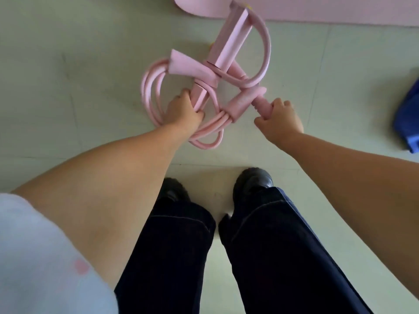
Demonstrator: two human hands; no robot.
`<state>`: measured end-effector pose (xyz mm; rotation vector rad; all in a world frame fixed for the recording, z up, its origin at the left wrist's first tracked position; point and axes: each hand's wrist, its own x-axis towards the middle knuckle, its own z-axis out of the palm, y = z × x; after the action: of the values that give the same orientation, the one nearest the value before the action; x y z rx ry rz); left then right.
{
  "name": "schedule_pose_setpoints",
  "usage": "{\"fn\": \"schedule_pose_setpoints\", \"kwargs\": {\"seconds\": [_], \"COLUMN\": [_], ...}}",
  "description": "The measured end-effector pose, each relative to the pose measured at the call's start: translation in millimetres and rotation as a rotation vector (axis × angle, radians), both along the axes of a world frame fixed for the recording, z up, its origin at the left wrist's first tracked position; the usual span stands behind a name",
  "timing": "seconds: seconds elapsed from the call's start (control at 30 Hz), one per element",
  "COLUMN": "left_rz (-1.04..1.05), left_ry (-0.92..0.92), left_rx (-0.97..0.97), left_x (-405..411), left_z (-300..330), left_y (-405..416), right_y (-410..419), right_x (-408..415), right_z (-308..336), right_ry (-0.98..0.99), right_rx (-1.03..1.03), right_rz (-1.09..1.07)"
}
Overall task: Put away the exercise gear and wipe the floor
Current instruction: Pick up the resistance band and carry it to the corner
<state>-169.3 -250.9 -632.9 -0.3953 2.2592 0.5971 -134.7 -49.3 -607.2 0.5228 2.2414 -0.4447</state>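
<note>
Pink pedal puller point(229, 48) — long axis slanting up-right, both hands point(183, 109) point(281, 116) gripping.

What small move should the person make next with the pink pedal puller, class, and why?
Probably lift it off the floor: the left hand grips the tubes, the right hand grips a handle of the pedal puller, beside the pink mat.

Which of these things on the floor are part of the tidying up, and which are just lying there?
Part of the job:
- pink rubber pedal resistance band with foam handles, gripped by the left hand and right hand
- pink foam exercise mat, lying flat
- pale tiled floor, to be wiped

Just lying about:
- blue plastic object at the right edge; unclear what it is
</note>
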Motion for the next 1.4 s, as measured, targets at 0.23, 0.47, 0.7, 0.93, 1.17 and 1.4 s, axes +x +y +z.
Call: {"fn": "schedule_pose_setpoints", "kwargs": {"seconds": [0.23, 0.47, 0.7, 0.93, 1.17, 1.4], "left_rz": [-0.078, -0.117, -0.143, -0.237, -0.561, -0.856], "left_ry": [-0.136, -0.055, 0.127, 0.212, 0.228, 0.226], "left_rx": [0.016, 0.036, 0.045, 0.097, 0.12, 0.179], "left_x": [44.9, 32.8, 9.5, 29.7, 56.0, 99.6], "left_z": [167.7, 369.4, 582.5, 676.3, 697.7, 707.5], "left_y": [-14.7, -18.5, 10.1, 40.9, 94.4, 202.0], "right_y": [-6.7, -4.9, 20.3, 39.1, 51.3, 110.7], "right_x": [46.8, 51.1, 31.8, 76.6, 164.4, 253.5], "right_z": [166.2, 353.5, 560.8, 679.3, 703.4, 697.0], "right_ry": [-0.107, -0.067, 0.16, 0.288, 0.342, 0.342], "right_rx": [-0.087, -0.098, -0.049, 0.067, 0.143, 0.18], "right_rz": [-0.014, -0.099, -0.038, 0.005, -0.264, -0.63]}}
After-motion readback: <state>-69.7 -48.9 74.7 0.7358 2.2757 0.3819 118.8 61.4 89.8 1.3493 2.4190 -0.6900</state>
